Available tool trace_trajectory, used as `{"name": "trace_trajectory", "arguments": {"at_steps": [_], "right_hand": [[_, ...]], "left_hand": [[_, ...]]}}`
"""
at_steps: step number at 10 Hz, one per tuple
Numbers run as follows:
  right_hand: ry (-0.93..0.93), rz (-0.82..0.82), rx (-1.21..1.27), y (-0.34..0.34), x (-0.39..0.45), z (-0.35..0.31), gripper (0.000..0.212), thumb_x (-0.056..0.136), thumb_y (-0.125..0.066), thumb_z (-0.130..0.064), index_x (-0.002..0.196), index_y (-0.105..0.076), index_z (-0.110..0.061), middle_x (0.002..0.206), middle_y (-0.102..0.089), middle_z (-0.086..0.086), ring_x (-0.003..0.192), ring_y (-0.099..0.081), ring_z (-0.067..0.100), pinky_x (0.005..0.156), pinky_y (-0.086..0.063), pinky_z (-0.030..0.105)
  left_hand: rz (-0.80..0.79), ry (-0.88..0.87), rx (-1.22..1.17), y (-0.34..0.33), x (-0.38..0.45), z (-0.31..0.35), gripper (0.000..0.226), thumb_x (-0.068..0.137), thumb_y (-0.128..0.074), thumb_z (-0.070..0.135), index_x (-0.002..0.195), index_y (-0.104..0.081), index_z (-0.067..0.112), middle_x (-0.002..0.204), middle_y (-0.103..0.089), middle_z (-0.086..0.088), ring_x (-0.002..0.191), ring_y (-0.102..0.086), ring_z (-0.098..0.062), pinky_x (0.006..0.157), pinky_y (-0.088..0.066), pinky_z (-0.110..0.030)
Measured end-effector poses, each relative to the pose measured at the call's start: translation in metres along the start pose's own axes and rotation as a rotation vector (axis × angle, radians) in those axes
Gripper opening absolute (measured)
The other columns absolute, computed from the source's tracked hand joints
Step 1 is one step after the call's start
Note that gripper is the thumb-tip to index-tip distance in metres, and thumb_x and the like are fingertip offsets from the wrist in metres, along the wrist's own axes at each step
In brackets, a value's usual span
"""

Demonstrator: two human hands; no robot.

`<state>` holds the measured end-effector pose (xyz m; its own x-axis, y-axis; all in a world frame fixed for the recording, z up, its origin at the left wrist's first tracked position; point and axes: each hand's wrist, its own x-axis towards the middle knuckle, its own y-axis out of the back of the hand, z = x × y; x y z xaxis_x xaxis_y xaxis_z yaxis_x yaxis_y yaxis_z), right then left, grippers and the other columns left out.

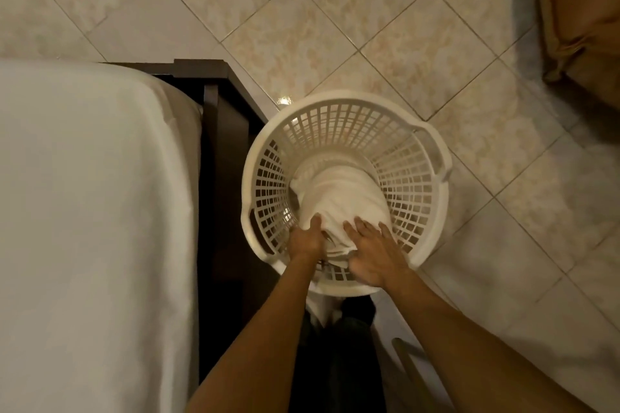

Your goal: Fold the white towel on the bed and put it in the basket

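Both hands hold the folded white towel (342, 198) inside the laundry basket (432, 141); left hand (307, 238) at 7 o'clock, fingers curled on it; right hand (375, 250) at 5 o'clock, fingers spread flat.

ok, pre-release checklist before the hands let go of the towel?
1. White towel inside the laundry basket: ok, it sits within the walls.
2. Towel folded: ok, a compact bundle, though loose layers show at the near edge.
3. Left hand grip: fingers curl over the towel's near edge, not yet released.
4. Right hand: fingers lie flat on the towel.
5. Towel resting on the basket bottom: cannot tell, the underside is hidden.
6. Basket upright on the tiled floor beside the bed: ok.
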<state>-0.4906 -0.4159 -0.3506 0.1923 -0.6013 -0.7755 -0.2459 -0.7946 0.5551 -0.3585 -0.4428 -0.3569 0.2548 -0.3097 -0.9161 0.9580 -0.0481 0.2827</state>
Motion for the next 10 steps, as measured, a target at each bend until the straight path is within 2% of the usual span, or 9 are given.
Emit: {"name": "trace_trajectory", "arguments": {"at_steps": [1, 2, 3, 4, 5, 7, 8, 9, 10], "right_hand": [[-0.112, 0.093, 0.275, 0.013, 0.005, -0.006, 0.048, 0.095, -0.032, -0.022, 0.143, -0.039, -0.020, 0.156, -0.021, 0.010, 0.143, -0.022, 0.024, 0.117, -0.011, 0.035], [-0.225, 0.159, 0.314, 0.015, 0.018, -0.002, 0.049, 0.096, -0.030, -0.022, 0.144, -0.035, -0.014, 0.156, -0.022, 0.012, 0.141, -0.024, 0.027, 0.115, -0.020, 0.039], [-0.247, 0.073, 0.163, 0.004, 0.027, 0.003, 0.055, 0.100, -0.022, -0.030, 0.150, -0.012, -0.009, 0.158, -0.009, 0.013, 0.145, -0.010, 0.026, 0.117, -0.012, 0.040], [-0.262, -0.075, 0.012, -0.009, 0.032, 0.003, 0.058, 0.100, -0.013, -0.035, 0.150, 0.003, -0.011, 0.159, 0.008, 0.008, 0.147, 0.007, 0.021, 0.119, 0.004, 0.044], [-0.269, -0.125, -0.010, -0.013, 0.034, 0.001, 0.058, 0.100, -0.012, -0.035, 0.150, 0.002, -0.010, 0.159, 0.008, 0.007, 0.146, 0.007, 0.020, 0.119, 0.003, 0.046], [-0.260, -0.075, 0.041, 0.004, 0.013, -0.003, 0.056, 0.100, -0.020, -0.034, 0.150, -0.011, -0.010, 0.159, -0.006, 0.012, 0.146, -0.005, 0.026, 0.118, -0.010, 0.047], [-0.280, -0.027, 0.081, 0.023, -0.004, -0.005, 0.055, 0.100, -0.024, -0.034, 0.149, -0.015, -0.009, 0.157, -0.014, 0.015, 0.144, -0.012, 0.030, 0.116, -0.018, 0.047], [-0.295, 0.003, 0.143, 0.046, -0.021, -0.008, 0.055, 0.100, -0.025, -0.033, 0.149, -0.014, -0.010, 0.157, -0.014, 0.014, 0.144, -0.012, 0.031, 0.116, -0.017, 0.045], [-0.277, 0.045, 0.163, 0.064, -0.035, -0.009, 0.056, 0.100, -0.026, -0.033, 0.149, -0.013, -0.010, 0.158, -0.013, 0.012, 0.145, -0.010, 0.029, 0.117, -0.017, 0.045]], "left_hand": [[0.083, -0.465, 0.470, 0.005, 0.005, 0.002, 0.052, 0.098, -0.038, 0.022, 0.147, -0.028, 0.009, 0.151, -0.033, -0.018, 0.140, -0.031, -0.034, 0.117, -0.028, -0.045], [-0.038, -0.641, 0.910, 0.007, 0.014, 0.006, 0.050, 0.102, -0.028, 0.021, 0.150, -0.022, 0.011, 0.159, -0.018, -0.014, 0.148, -0.012, -0.028, 0.122, -0.013, -0.040], [-0.140, -0.677, 1.091, 0.004, 0.013, 0.005, 0.055, 0.103, -0.018, 0.032, 0.152, -0.007, 0.010, 0.161, -0.006, -0.010, 0.150, -0.005, -0.022, 0.122, -0.009, -0.038], [-0.162, -0.644, 1.291, 0.003, 0.017, -0.008, 0.057, 0.103, -0.015, 0.032, 0.151, 0.005, 0.008, 0.161, 0.006, -0.011, 0.150, 0.003, -0.022, 0.122, -0.008, -0.039], [-0.183, -0.600, 1.374, 0.002, 0.018, -0.010, 0.058, 0.103, -0.015, 0.031, 0.150, 0.008, 0.006, 0.160, 0.009, -0.013, 0.150, 0.004, -0.023, 0.123, -0.009, -0.041], [-0.247, -0.562, 1.540, 0.008, -0.001, 0.017, 0.059, 0.103, -0.019, 0.030, 0.150, 0.004, 0.003, 0.160, 0.004, -0.015, 0.149, -0.001, -0.027, 0.121, -0.015, -0.047], [-0.243, -0.621, 1.630, 0.019, -0.025, 0.033, 0.057, 0.103, -0.024, 0.025, 0.149, -0.004, -0.002, 0.159, -0.004, -0.020, 0.148, -0.007, -0.031, 0.119, -0.017, -0.047], [-0.195, -0.706, 1.695, 0.030, -0.046, 0.046, 0.050, 0.102, -0.027, 0.022, 0.146, -0.024, -0.002, 0.155, -0.019, -0.022, 0.146, -0.016, -0.034, 0.119, -0.021, -0.048], [-0.197, -0.675, 1.640, 0.039, -0.067, 0.056, 0.050, 0.103, -0.028, 0.026, 0.146, -0.026, 0.001, 0.155, -0.021, -0.019, 0.146, -0.017, -0.032, 0.120, -0.022, -0.047]]}}
